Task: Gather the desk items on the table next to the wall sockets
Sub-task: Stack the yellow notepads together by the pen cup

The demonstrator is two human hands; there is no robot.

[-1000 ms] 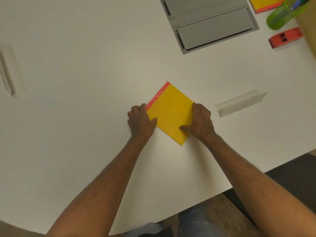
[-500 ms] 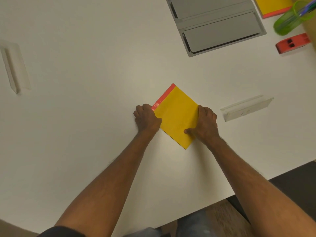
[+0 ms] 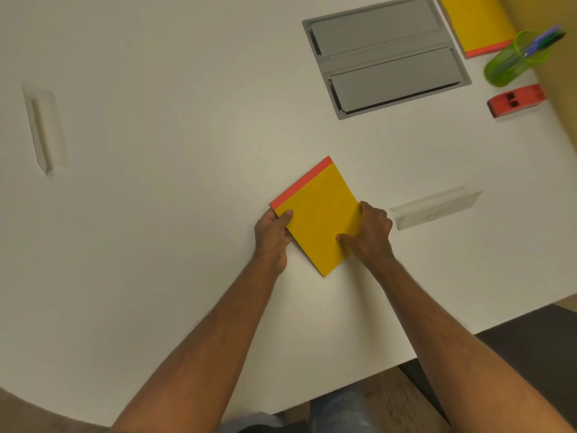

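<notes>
Currently gripping yellow pad (image 3: 318,214) with both hands, mid-table (image 3: 156,245), red binding strip pointing up-left. Left hand (image 3: 271,234) clamped on left edge near the strip, thumb on top. Right hand (image 3: 370,234) clamped on right edge, thumb pressed on cover. Unclear whether pad is lifted or flat. Far right, near grey socket panel (image 3: 385,54): second pad (image 3: 476,23), green pen cup (image 3: 512,60), red dispenser (image 3: 515,100). Clear holder (image 3: 435,207) just right of right hand, another (image 3: 45,126) far left.

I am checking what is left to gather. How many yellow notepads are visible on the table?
2. One yellow notepad is held between the left hand and right hand; the second notepad, partly cut off, lies beside the grey socket panel.
</notes>
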